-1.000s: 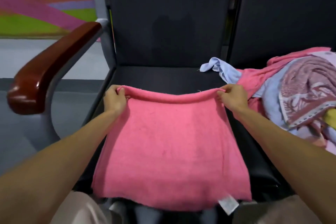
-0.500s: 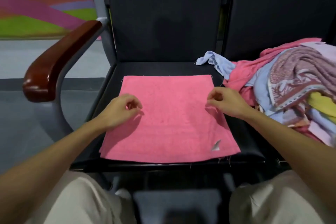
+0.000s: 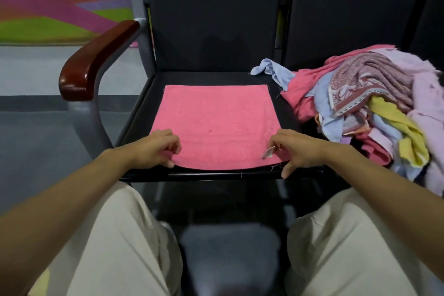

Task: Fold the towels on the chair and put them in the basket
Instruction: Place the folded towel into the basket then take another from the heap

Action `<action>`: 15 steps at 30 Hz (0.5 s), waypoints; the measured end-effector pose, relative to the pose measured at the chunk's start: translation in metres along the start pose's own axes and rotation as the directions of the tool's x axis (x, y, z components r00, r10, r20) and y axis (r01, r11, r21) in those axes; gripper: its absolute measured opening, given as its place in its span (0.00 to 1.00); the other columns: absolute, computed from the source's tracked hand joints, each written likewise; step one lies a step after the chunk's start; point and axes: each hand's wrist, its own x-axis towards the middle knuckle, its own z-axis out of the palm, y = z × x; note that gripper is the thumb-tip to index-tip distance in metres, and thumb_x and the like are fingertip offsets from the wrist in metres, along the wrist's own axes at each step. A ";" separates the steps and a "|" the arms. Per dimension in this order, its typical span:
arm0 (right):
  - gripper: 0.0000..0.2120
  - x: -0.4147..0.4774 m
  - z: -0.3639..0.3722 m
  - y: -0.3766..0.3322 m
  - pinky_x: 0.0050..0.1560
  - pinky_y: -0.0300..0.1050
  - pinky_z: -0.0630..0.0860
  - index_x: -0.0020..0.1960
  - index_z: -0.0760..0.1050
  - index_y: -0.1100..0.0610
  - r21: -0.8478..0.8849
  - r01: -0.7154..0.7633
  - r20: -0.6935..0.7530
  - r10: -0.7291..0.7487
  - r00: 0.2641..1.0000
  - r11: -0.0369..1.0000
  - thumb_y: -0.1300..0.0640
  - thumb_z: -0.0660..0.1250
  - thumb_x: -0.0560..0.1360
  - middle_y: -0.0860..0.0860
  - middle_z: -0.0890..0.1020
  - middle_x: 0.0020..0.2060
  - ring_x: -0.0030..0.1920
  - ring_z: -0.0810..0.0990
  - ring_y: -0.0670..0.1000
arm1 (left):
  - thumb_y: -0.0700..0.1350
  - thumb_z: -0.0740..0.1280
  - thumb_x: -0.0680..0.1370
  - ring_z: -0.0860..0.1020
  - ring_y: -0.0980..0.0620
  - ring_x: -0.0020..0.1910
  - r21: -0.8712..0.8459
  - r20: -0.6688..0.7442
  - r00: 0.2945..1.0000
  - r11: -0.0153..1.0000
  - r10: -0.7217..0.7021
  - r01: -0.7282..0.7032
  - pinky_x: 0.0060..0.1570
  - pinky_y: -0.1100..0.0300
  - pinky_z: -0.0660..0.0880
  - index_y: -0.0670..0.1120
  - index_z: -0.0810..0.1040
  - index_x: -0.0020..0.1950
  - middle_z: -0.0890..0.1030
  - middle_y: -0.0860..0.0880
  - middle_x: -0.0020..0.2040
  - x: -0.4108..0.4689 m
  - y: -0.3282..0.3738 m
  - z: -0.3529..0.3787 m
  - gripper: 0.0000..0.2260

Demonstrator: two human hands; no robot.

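Note:
A pink towel (image 3: 216, 125) lies spread flat on the black seat of the chair (image 3: 144, 108). My left hand (image 3: 153, 149) sits at the towel's near left corner with its fingers curled and pinches the edge there. At the near right corner my right hand (image 3: 298, 149) pinches the cloth beside a small white tag (image 3: 269, 152), thumb below the towel's front edge. A heap of unfolded towels (image 3: 374, 108) in pink, blue, yellow, lilac and a patterned one covers the neighbouring seat on the right. No basket is in view.
A brown wooden armrest (image 3: 96, 60) on a grey frame stands left of the seat. The dark backrests (image 3: 213, 14) rise behind both seats. My knees in light trousers (image 3: 115, 243) are just in front of the seat edge. Grey floor lies to the left.
The towel, held up by its top edge a second ago, now lies flat on the seat. Both hands have slid from its middle down to the near corners.

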 end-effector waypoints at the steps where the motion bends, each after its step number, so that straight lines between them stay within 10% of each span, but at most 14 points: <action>1: 0.28 0.001 0.000 0.001 0.52 0.41 0.69 0.56 0.73 0.56 -0.012 -0.005 -0.016 0.004 1.000 1.000 0.55 0.82 0.61 0.48 0.72 0.48 0.51 0.70 0.49 | 0.37 0.74 0.72 0.71 0.53 0.48 -0.007 -0.021 1.000 1.000 -0.010 0.010 0.51 0.60 0.69 0.52 0.74 0.44 0.72 0.53 0.47 0.002 -0.001 0.001 0.13; 10: 0.03 0.017 -0.006 0.016 0.43 0.41 0.66 0.48 0.80 0.59 0.021 -0.021 -0.184 0.024 0.983 1.000 0.62 0.69 0.75 0.51 0.81 0.39 0.42 0.77 0.51 | 0.44 0.55 0.83 0.74 0.45 0.43 -0.080 -0.195 0.968 0.987 -0.156 0.142 0.43 0.56 0.67 0.45 0.68 0.52 0.76 0.45 0.43 0.026 -0.001 0.000 0.05; 15: 0.15 0.038 -0.002 0.022 0.44 0.46 0.65 0.36 0.64 0.50 0.082 -0.153 -0.115 0.161 0.980 0.985 0.65 0.60 0.78 0.53 0.74 0.39 0.43 0.72 0.55 | 0.46 0.61 0.82 0.72 0.49 0.38 -0.159 -0.220 0.955 0.973 -0.199 0.166 0.40 0.58 0.69 0.45 0.71 0.51 0.76 0.49 0.38 0.038 -0.006 0.000 0.04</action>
